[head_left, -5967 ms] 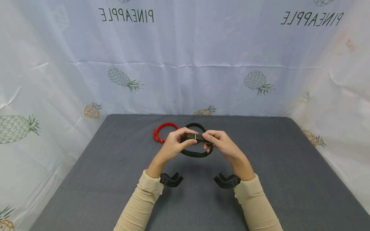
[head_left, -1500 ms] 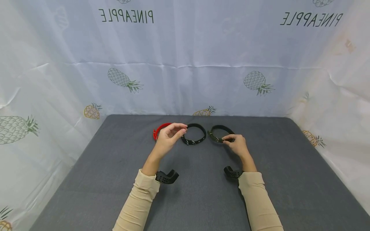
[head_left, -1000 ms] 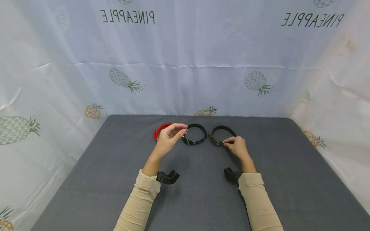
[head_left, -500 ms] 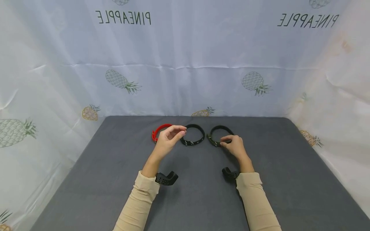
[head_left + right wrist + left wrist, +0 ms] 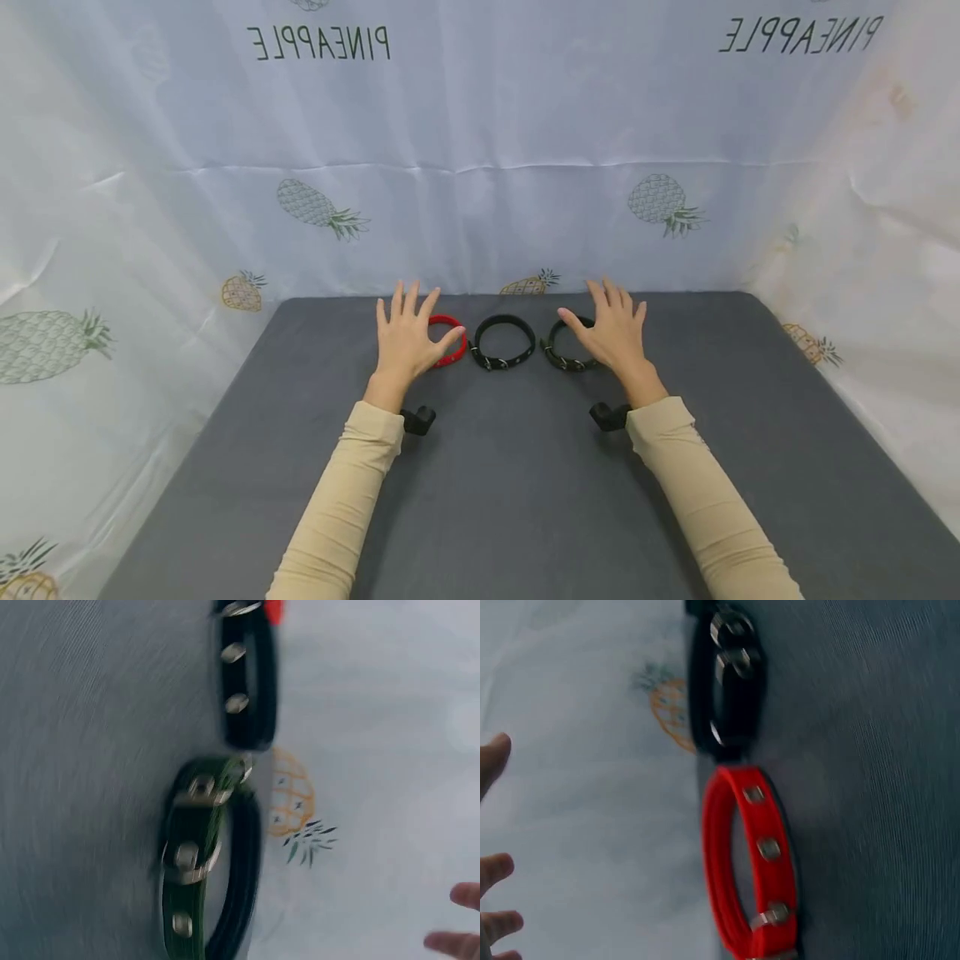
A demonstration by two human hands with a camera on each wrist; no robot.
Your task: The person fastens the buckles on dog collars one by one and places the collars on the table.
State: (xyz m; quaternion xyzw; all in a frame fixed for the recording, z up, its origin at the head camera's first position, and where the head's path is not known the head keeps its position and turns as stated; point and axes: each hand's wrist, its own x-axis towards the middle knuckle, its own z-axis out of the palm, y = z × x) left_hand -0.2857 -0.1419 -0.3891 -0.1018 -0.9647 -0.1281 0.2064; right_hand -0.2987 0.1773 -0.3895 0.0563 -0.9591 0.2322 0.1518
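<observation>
Three buckled collars stand in a row near the back of the table. The red collar [image 5: 769, 859] is at the left, partly hidden in the head view by my left hand [image 5: 405, 342], whose fingers are spread above it. A black collar [image 5: 504, 363] with metal studs sits in the middle, between the hands. At the right is a dark green collar [image 5: 184, 900] with a metal buckle and studs; my right hand [image 5: 617, 332] spreads its fingers over its right part in the head view. Neither hand holds anything. In both wrist views only fingertips show, apart from the collars.
A dark grey cloth covers the table [image 5: 495, 500]. Behind it hangs a pale curtain [image 5: 480, 225] with pineapple prints, which continues along both sides. A black wrist camera mount [image 5: 418, 420] shows at the left wrist, another mount [image 5: 609, 416] at the right.
Six seconds ago both hands held the green collar in front of the black one. The right hand then set it down at the right and let go. Both hands have since spread their fingers and lifted.
</observation>
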